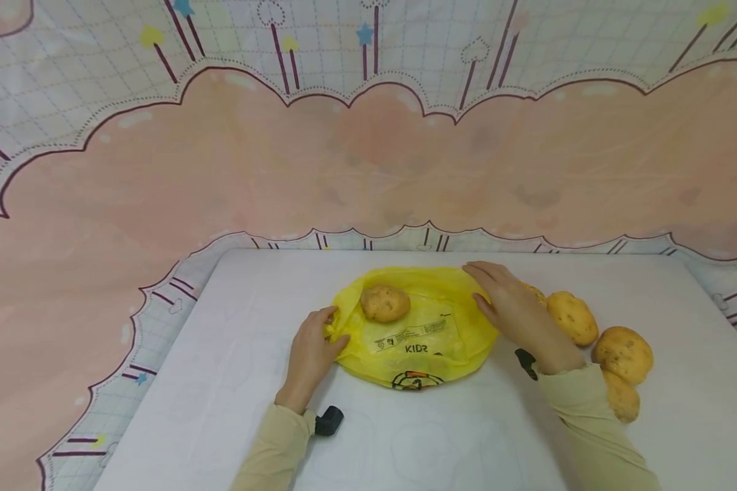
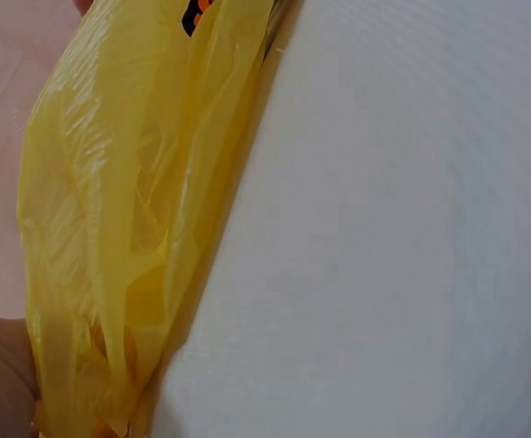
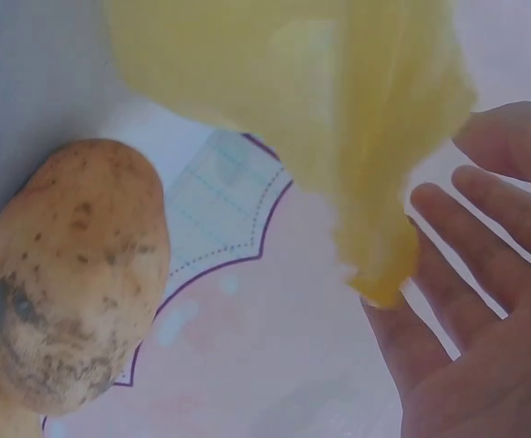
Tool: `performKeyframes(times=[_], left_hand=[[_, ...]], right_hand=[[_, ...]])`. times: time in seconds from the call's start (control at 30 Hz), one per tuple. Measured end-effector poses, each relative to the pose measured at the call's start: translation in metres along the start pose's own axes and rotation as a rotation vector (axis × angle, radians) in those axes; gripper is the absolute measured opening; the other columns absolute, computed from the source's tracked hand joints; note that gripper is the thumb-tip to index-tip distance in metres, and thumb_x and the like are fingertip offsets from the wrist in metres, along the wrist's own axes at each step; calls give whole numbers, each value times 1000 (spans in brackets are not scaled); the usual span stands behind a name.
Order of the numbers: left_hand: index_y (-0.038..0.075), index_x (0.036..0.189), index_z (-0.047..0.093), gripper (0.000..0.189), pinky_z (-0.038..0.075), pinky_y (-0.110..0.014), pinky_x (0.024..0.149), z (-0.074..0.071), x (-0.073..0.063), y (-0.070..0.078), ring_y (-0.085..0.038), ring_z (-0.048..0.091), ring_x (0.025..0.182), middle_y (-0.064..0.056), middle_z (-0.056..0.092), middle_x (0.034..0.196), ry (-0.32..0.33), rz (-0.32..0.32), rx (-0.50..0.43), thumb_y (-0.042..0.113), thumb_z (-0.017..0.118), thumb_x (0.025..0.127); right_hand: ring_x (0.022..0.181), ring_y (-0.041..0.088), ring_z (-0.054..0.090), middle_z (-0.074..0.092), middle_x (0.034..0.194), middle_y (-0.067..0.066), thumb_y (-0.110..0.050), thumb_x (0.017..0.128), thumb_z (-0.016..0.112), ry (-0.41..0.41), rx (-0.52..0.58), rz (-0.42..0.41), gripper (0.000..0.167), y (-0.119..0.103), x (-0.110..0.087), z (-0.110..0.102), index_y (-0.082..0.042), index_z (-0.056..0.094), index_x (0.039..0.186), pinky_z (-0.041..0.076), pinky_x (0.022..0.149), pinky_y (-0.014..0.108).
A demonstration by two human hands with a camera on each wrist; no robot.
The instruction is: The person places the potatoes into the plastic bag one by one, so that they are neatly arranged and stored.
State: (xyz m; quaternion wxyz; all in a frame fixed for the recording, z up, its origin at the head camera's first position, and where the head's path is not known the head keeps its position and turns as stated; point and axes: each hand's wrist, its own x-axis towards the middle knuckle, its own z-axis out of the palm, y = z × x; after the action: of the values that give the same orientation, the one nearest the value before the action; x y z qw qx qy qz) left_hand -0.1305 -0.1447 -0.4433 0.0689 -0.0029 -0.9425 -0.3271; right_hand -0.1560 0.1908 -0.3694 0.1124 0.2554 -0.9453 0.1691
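A yellow plastic bag (image 1: 467,320) lies spread with its mouth open on the white table, printed with black lettering. One potato (image 1: 385,303) is inside, toward the left. My left hand (image 1: 312,351) grips the bag's left edge; the left wrist view shows the gathered plastic (image 2: 110,228) beside part of that hand (image 2: 1,374). At the bag's right rim is my right hand (image 1: 506,303), its fingers extended. In the right wrist view, the straight, spread fingers of that hand (image 3: 494,310) are against a hanging corner of yellow plastic (image 3: 375,210).
Several potatoes (image 1: 623,354) sit to the right of the bag, partly behind the right forearm. One potato (image 3: 78,274) shows dark blotches up close. The white table (image 1: 221,341) ends at a patterned cloth backdrop (image 1: 319,170).
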Motion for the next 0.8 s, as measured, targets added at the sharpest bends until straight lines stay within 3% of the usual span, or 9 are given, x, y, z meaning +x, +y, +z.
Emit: performKeyframes(times=[0.17,0.4,0.63,0.8], left_hand=[[4,133,58,55,49,-45,96,0,0,-1,-29,59,107,-14,63,115,-5,-7,1,15,79,84],[5,133,58,56,49,-45,97,-2,0,0,-29,59,107,-13,63,115,-7,-23,1,16,80,83],[3,133,58,55,49,-46,97,0,1,-1,-30,60,108,-14,63,116,-3,-10,-6,15,80,84],[4,134,57,56,49,-45,98,1,1,-1,-30,59,109,-14,63,117,-6,-10,-8,16,79,84]], right_hand=[[130,39,48,50,142,22,-5,94,65,7,-5,21,48,6,-3,-2,2,50,139,52,95,53],[130,41,47,50,141,24,-4,94,63,21,17,17,46,14,-8,-4,4,51,138,45,102,57],[135,42,41,45,145,25,-11,99,57,-52,37,97,46,18,-13,-12,5,46,141,37,108,60],[132,43,43,45,144,26,-8,99,57,-52,25,113,45,23,-16,-14,6,45,141,40,106,60]])
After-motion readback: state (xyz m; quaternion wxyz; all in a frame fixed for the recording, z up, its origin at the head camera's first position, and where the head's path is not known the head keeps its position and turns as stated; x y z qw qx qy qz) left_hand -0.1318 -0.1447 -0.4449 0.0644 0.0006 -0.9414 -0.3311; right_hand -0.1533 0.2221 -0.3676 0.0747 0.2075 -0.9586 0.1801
